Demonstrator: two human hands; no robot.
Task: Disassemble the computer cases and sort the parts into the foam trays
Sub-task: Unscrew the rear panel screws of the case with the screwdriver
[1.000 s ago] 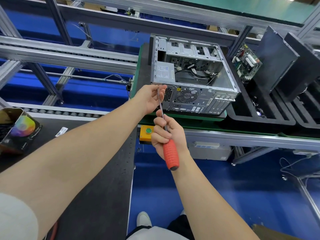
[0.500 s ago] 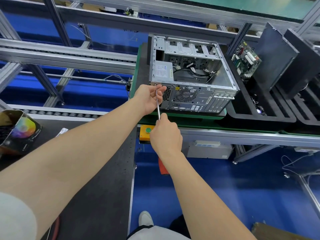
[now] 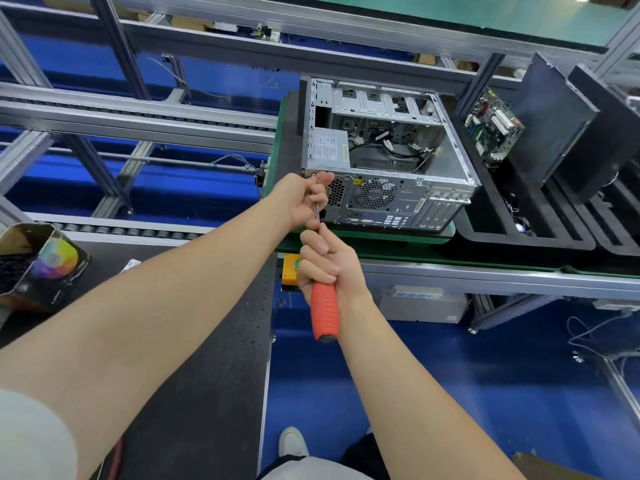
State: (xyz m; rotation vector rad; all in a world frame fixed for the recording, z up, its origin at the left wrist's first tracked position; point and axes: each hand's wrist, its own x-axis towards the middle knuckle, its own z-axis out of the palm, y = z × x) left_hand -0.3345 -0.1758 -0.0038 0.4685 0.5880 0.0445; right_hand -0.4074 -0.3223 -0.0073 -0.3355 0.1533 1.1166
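Observation:
An open silver computer case lies on its side on a green pallet, rear panel toward me, with a power supply and loose cables inside. My right hand grips the red handle of a screwdriver. Its thin shaft runs up to the case's upper left rear corner. My left hand is closed around the shaft near the tip, against that corner. A black foam tray to the right of the case holds a green motherboard standing on edge.
Another black foam tray with upright dark panels sits at far right. A black worktable lies under my left arm, with an open cardboard box at its left. A yellow button box hangs on the conveyor rail. Blue floor below.
My right hand has rotated on the screwdriver, so the red handle shows again below the fist. My left hand has shifted slightly up along the shaft toward the case corner.

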